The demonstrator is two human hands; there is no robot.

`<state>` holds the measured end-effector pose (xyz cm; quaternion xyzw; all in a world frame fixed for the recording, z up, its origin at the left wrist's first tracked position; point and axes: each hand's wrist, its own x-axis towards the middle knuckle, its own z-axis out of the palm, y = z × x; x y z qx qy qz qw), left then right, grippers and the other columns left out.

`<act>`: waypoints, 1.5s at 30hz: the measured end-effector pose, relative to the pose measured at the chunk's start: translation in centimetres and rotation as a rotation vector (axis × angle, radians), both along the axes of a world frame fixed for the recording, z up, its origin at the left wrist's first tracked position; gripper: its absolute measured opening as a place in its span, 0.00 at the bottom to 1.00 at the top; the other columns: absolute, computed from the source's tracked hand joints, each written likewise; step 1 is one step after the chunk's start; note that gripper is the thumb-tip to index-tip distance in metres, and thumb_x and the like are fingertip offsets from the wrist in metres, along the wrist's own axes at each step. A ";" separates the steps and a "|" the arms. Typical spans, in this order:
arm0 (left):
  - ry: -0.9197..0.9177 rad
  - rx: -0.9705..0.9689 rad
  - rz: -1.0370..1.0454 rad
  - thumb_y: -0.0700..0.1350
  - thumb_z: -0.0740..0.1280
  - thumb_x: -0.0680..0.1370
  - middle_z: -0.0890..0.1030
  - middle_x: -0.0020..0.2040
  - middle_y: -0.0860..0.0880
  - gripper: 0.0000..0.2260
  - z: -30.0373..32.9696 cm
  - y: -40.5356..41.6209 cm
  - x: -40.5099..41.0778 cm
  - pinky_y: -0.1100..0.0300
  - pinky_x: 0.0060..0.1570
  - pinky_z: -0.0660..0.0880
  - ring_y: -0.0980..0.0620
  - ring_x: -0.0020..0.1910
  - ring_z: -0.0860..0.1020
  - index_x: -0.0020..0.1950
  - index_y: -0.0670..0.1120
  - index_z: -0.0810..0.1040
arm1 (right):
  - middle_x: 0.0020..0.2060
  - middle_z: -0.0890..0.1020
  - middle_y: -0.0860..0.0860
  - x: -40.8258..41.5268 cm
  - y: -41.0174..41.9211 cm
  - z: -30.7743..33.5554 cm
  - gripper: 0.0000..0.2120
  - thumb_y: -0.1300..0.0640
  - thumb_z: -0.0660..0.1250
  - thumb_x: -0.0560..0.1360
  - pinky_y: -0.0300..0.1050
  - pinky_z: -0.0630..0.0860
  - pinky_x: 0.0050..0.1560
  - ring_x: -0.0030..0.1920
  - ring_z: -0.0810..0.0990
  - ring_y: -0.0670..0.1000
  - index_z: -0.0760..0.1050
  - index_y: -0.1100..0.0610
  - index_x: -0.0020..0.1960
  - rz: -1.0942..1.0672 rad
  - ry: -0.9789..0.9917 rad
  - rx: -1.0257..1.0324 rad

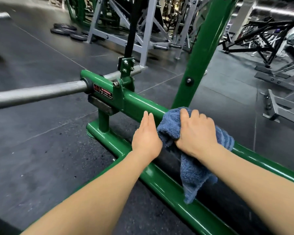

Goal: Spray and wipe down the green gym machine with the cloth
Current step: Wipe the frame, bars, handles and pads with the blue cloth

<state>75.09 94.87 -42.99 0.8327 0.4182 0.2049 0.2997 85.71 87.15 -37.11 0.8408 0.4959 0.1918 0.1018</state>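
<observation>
Your right hand (pixel 196 131) is bunched around a blue terry cloth (pixel 190 167), fingers curled over the top of it, pressing it onto the upper green tube (pixel 139 103) of the green gym machine (pixel 202 53). The rest of the cloth hangs down past your wrist, and its loose end touches the lower green rail (pixel 168 185). Your left hand (pixel 147 136) is right beside the cloth, flat with fingers straight and together, fingertips up by that same upper tube; can't tell if it's actually touching.

Further along the tube, to the left, there's a red and black warning sticker (pixel 103 92) on the bracket, and a bare steel weight sleeve (pixel 37 94) sticks out past it. The machine's slanted green upright rises just behind the cloth. Everything sits on a dark rubber floor (pixel 32 133), with weight plates (pixel 68 32) lying way back by a grey rack (pixel 148 29).
</observation>
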 end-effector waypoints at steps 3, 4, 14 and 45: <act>-0.028 -0.012 0.070 0.36 0.59 0.77 0.43 0.80 0.50 0.33 -0.4 2.7 -0.8 0.55 0.68 0.63 0.48 0.76 0.59 0.79 0.44 0.48 | 0.57 0.72 0.58 -1.0 3.3 -0.3 0.39 0.49 0.66 0.68 0.50 0.68 0.47 0.54 0.74 0.59 0.55 0.58 0.74 0.017 0.008 0.010; -0.024 -0.019 0.096 0.36 0.59 0.77 0.44 0.80 0.50 0.33 -0.5 3.3 -1.1 0.54 0.67 0.64 0.48 0.75 0.60 0.79 0.44 0.49 | 0.57 0.72 0.58 -1.2 4.1 -0.4 0.39 0.49 0.66 0.68 0.50 0.67 0.47 0.54 0.74 0.59 0.55 0.58 0.74 0.023 0.008 0.013; -0.042 -0.037 0.220 0.38 0.59 0.76 0.61 0.76 0.49 0.26 -1.3 8.8 -3.7 0.50 0.58 0.70 0.43 0.67 0.70 0.74 0.46 0.59 | 0.61 0.70 0.62 -4.1 13.5 -1.3 0.38 0.50 0.68 0.68 0.52 0.67 0.54 0.58 0.72 0.62 0.56 0.59 0.73 0.112 0.085 0.038; 0.053 0.148 -0.276 0.46 0.64 0.73 0.76 0.49 0.45 0.07 0.4 -11.1 1.9 0.54 0.45 0.70 0.42 0.51 0.76 0.46 0.46 0.67 | 0.65 0.73 0.65 2.8 -11.9 -2.7 0.48 0.48 0.80 0.50 0.65 0.69 0.64 0.65 0.73 0.66 0.72 0.55 0.69 0.183 -0.094 0.005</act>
